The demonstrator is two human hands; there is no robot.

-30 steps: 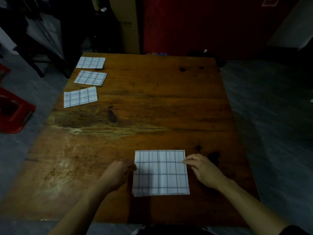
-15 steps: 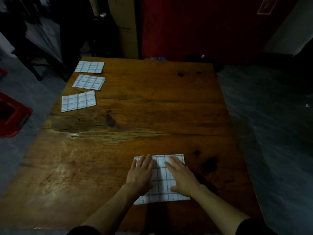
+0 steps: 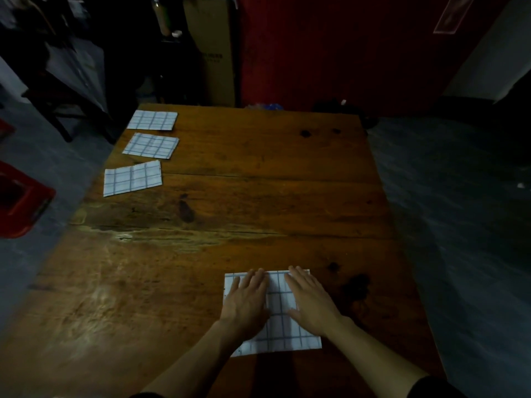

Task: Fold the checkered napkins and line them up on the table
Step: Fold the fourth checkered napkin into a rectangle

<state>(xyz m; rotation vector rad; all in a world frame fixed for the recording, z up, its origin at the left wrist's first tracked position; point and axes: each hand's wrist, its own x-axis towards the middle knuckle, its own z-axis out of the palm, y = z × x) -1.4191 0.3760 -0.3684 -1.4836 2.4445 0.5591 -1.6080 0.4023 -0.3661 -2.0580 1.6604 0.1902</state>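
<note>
Napkin at near table edge. Left hand, right hand flat, fingers straight, pressing it. Light, limp, likely slides; best pinched at corners.

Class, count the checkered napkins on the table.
4: far napkin, second napkin and third napkin line the left edge; near napkin lies under both hands.

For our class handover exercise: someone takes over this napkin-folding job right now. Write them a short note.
Left hand and right hand: both flat, fingers straight, pressing the napkin in progress at the near edge of the table.
Done: three folded napkins lined up along the far left edge; the nearest sits slightly askew.
Left: finish this fold, add it to the line.
</note>
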